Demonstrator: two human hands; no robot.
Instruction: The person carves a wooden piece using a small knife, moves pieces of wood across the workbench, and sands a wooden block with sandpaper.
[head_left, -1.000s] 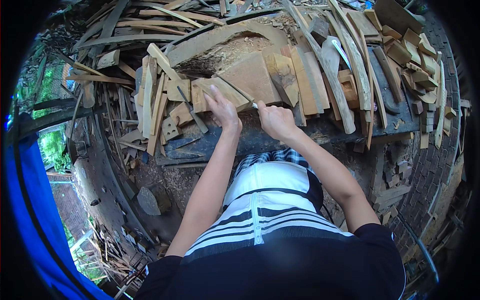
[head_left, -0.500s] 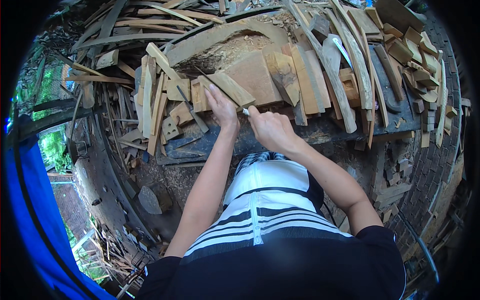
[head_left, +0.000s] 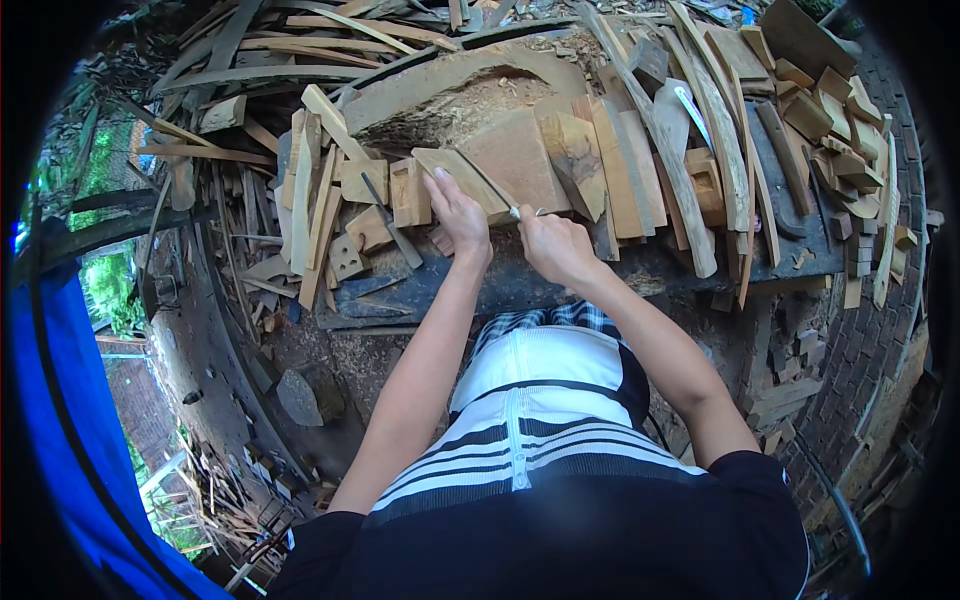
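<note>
A pale, flat-faced wooden block (head_left: 462, 178) lies tilted on the cluttered bench in front of me. My left hand (head_left: 459, 217) is against its near left end, fingers stretched along it, holding it in place. In my right hand (head_left: 556, 245), closed around the handle end, is a thin dark file (head_left: 486, 180) with a whitish collar. Its slim blade slants up and left along the block's right side; whether it touches the wood is hard to tell. Left of the block sits a smaller block with a carved recess (head_left: 409, 192).
A dark flat tool (head_left: 392, 222) leans among offcuts to the left, near a block with drilled holes (head_left: 347, 258). Behind is a large hollowed log (head_left: 520, 68). Long curved strips (head_left: 650, 130) and boards crowd the right, with a heap of wood blocks (head_left: 835, 120) beyond.
The file has swung from the block's left, upper side to its right side. My right hand has moved slightly right and nearer; the left hand stays on the block.
</note>
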